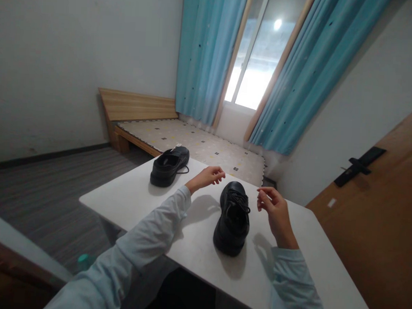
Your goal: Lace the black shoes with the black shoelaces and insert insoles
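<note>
On the white table (196,218) lie two black shoes. The nearer shoe (231,219) is between my hands, toe pointing away, with its laces (240,200) drawn across the top and a loop hanging at its right side. The farther shoe (169,166) sits to the left, its opening visible and one lace looping onto the tabletop. My left hand (212,175) hovers left of the nearer shoe's toe, fingers loosely bent and holding nothing visible. To the right of that shoe, my right hand (274,210) is raised with fingers curled but apart, not touching it.
Beyond the table stands a bed (206,143) with a patterned mattress and a wooden headboard (143,106). Blue curtains (210,50) flank a bright window (258,61). A wooden door (377,216) with a black handle is at the right. A green-capped object (84,261) is below the table's left side.
</note>
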The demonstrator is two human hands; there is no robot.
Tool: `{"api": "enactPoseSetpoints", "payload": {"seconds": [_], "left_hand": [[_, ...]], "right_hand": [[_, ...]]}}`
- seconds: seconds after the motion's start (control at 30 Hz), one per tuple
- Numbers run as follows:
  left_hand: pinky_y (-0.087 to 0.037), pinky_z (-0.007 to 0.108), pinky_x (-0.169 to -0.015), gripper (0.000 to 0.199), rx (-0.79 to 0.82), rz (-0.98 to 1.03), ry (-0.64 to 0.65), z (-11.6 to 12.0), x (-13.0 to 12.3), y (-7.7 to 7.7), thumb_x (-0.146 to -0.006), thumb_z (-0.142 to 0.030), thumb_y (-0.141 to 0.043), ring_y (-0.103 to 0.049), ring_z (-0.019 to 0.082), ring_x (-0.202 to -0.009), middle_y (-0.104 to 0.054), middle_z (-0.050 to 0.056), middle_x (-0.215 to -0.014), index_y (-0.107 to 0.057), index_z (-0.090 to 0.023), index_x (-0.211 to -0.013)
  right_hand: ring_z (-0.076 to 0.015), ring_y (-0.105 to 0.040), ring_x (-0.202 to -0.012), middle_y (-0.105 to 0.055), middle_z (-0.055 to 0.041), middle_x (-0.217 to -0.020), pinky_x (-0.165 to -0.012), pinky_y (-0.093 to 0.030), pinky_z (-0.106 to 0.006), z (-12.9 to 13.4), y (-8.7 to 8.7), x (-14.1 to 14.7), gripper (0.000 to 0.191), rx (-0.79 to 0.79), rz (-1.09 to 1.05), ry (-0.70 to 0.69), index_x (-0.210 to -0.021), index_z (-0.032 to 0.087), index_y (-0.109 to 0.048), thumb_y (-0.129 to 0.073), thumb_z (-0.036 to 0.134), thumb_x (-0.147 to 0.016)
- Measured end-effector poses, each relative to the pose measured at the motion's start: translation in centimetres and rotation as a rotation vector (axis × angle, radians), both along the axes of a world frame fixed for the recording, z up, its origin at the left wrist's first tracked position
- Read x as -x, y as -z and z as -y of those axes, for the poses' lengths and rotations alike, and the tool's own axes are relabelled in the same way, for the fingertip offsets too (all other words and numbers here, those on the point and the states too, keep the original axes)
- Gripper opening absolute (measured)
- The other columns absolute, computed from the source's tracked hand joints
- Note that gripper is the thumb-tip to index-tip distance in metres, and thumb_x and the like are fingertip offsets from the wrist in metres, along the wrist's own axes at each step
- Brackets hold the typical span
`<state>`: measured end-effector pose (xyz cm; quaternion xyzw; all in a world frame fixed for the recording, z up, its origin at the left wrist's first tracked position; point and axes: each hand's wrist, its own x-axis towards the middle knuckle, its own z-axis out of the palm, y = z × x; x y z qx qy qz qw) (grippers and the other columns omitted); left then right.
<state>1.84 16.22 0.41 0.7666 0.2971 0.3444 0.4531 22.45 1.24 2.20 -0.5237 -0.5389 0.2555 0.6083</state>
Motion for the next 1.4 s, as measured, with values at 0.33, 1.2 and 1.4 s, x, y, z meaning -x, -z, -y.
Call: {"api": "enactPoseSetpoints", "payload": {"seconds": [0.33, 1.2, 1.4], "left_hand": [[-0.045, 0.019, -0.054, 0.019, -0.056, -0.128, -0.048, -0.1, -0.2, 0.8, -0.081, -0.030, -0.054, -0.060, 0.010, -0.062, -0.066, 0.004, -0.076, -0.060, -0.013, -0.086], [-0.047, 0.026, -0.076, 0.022, -0.504, -0.690, -0.122, 0.3, -0.5, 2.5, -0.084, -0.024, -0.048, -0.064, 0.019, -0.085, -0.069, 0.010, -0.091, -0.068, -0.017, -0.093], [-0.047, 0.027, -0.076, 0.021, -0.506, -0.698, -0.113, 0.0, -0.3, 2.8, -0.083, -0.023, -0.049, -0.064, 0.019, -0.085, -0.069, 0.010, -0.089, -0.067, -0.017, -0.092]], "right_hand": [[-0.0129, -0.056, -0.064, -0.060, -0.0008, -0.074, -0.059, -0.046, -0.026, 1.8, -1.6, 3.2, 0.014, -0.168, 0.375, 0.028, -0.085, 0.019, -0.058, -0.057, 0.033, -0.084], [-0.0230, -0.055, -0.078, -0.065, -0.0054, -0.086, -0.067, -0.035, -0.036, 6.6, 1.3, 10.8, 0.024, 0.090, 1.385, 0.142, -0.106, 0.023, -0.059, -0.061, 0.018, -0.082], [-0.0226, -0.057, -0.079, -0.066, -0.0041, -0.083, -0.068, -0.032, -0.035, 6.3, 0.9, 9.6, 0.019, 0.092, 1.438, 0.132, -0.099, 0.023, -0.060, -0.057, 0.013, -0.083]]}}
